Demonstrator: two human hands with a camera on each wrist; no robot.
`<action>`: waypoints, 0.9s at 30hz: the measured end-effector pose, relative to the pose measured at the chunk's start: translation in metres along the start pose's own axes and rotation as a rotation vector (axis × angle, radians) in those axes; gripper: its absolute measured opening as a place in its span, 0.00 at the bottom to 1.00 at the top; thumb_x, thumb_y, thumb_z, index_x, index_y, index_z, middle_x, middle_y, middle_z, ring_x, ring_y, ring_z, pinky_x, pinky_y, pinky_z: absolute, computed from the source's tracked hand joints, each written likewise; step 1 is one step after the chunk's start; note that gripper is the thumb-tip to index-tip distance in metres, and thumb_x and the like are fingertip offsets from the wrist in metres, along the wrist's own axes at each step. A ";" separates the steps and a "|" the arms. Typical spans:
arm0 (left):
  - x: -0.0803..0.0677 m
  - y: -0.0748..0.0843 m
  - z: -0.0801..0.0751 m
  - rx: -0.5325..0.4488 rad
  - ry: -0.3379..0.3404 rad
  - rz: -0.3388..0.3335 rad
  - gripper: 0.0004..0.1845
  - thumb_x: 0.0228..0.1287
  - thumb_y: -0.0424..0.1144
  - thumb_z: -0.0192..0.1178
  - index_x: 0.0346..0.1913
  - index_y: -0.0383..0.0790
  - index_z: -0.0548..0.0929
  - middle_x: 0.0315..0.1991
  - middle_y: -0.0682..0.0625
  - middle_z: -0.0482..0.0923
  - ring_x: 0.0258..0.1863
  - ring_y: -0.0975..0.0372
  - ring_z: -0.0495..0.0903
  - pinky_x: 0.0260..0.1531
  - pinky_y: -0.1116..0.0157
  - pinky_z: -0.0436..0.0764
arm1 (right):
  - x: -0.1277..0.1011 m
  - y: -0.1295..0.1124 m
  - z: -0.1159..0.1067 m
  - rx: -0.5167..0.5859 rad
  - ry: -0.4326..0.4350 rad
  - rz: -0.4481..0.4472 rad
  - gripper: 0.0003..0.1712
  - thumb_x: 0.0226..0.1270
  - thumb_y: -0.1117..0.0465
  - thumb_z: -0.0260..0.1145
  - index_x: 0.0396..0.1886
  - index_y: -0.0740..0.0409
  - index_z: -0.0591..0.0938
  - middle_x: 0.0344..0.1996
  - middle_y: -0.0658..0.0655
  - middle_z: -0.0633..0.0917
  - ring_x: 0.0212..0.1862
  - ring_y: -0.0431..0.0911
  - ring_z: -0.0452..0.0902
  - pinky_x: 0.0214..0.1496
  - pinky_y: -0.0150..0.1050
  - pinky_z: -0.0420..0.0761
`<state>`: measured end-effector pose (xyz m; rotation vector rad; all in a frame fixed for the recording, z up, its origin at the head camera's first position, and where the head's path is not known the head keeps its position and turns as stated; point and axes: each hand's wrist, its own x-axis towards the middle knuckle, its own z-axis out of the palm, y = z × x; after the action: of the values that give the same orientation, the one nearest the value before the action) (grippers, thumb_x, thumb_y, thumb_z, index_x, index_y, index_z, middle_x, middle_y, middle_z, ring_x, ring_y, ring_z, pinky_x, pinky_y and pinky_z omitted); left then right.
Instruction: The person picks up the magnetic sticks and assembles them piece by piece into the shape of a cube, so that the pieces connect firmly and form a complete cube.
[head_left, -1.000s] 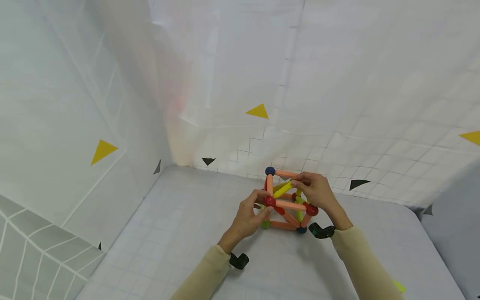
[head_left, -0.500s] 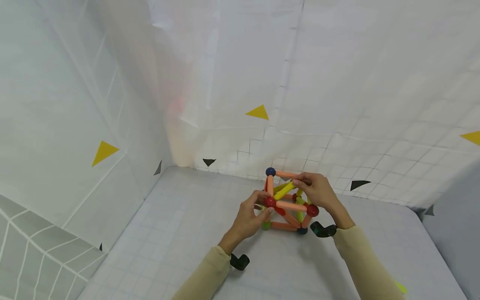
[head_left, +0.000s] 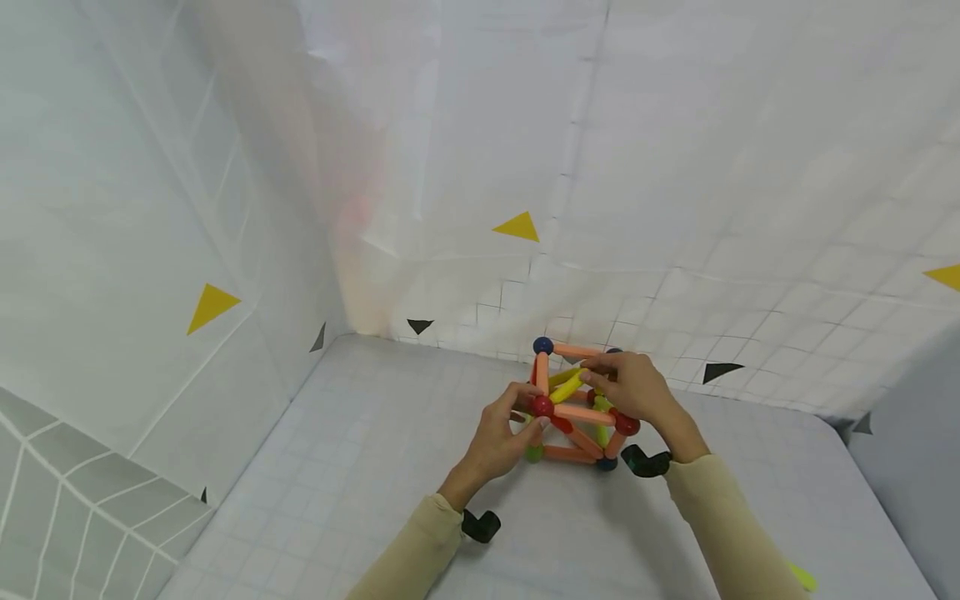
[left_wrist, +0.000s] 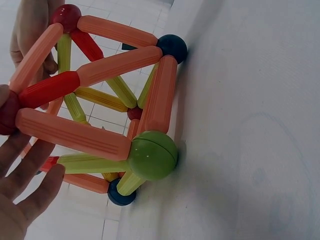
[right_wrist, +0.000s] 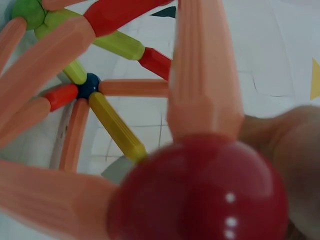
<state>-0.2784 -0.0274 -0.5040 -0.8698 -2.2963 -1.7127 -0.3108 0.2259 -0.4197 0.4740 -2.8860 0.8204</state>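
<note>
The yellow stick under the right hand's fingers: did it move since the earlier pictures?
Yes. The yellow stick tilted lower: its right end, in the right hand, has dropped further below the fixed blue ball at the frame's top.

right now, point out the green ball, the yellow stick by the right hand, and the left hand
green ball (left_wrist: 152, 155), left wrist view, middle of its rounded front
yellow stick (head_left: 567, 386), head view, mid-length of the stick
left hand (head_left: 498, 433), head view, back of the hand

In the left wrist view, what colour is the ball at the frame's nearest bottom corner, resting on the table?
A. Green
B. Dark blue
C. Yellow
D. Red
A: the green ball sits at the corner where orange and yellow-green rods of the rod-and-ball frame meet, against the table.
</note>
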 end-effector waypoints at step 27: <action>0.000 0.003 0.002 -0.063 -0.008 -0.011 0.23 0.75 0.38 0.65 0.68 0.48 0.73 0.60 0.49 0.82 0.57 0.58 0.82 0.59 0.46 0.83 | -0.006 -0.004 -0.002 -0.120 0.010 -0.053 0.20 0.62 0.58 0.81 0.54 0.54 0.90 0.38 0.57 0.90 0.33 0.47 0.77 0.29 0.39 0.76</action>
<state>-0.2758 -0.0247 -0.5023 -0.8788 -2.2682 -1.7987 -0.3038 0.2250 -0.4169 0.5290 -2.8783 0.6362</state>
